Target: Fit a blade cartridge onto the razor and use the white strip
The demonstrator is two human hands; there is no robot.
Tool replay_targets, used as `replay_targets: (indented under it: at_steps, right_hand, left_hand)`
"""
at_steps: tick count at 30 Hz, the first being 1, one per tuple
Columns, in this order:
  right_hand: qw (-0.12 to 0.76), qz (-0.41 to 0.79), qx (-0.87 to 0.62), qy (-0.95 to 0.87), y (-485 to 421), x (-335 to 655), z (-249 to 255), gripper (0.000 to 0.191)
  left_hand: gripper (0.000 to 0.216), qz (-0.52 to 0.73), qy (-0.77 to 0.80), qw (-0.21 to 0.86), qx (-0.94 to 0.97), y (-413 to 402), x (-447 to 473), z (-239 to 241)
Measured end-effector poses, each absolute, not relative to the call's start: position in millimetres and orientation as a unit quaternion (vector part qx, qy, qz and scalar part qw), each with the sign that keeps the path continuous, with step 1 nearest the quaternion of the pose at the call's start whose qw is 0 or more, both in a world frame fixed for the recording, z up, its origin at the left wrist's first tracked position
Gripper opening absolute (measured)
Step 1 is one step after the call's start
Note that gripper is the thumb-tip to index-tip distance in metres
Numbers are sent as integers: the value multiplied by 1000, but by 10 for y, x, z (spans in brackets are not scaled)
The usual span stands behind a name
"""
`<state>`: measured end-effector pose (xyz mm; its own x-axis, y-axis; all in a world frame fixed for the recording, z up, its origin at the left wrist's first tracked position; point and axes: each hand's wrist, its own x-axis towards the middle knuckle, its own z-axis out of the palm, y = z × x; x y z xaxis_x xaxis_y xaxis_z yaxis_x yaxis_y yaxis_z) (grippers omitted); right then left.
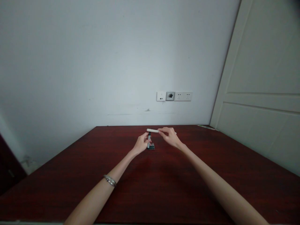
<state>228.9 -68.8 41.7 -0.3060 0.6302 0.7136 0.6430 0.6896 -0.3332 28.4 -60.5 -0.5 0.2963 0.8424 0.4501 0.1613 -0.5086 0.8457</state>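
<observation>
My right hand (170, 136) pinches a slim white bar (152, 130) near its middle and holds it almost level above the table. A pale end of the bar shows just past my fingers on the right. My left hand (140, 143) is closed round a short upright pale-grey stem with a black top (148, 141). The bar's left end lies over the black top; whether they are joined I cannot tell. Just below and behind the stem is a small flat dark base (151, 146), partly hidden by the left fingers.
A dark red-brown wooden table (77, 175) reaches back to a white wall (93, 62). Wall sockets (183, 96) sit above its far edge. A pale panelled door (262, 62) stands along the right side. A strip (207, 127) lies at the far right corner.
</observation>
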Motion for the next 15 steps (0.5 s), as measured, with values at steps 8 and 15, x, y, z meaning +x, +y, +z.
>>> replay_targets:
  at_steps: [8,15]
  right_hand:
    - [460,6,-428,-778,-590,2437,313,26]
    - [444,-6,-419,-792,-621,2286,340,26]
  left_hand:
    - [14,489,365,354,709,-564,240,-13]
    - [15,493,349,352,715,-550,278,-47]
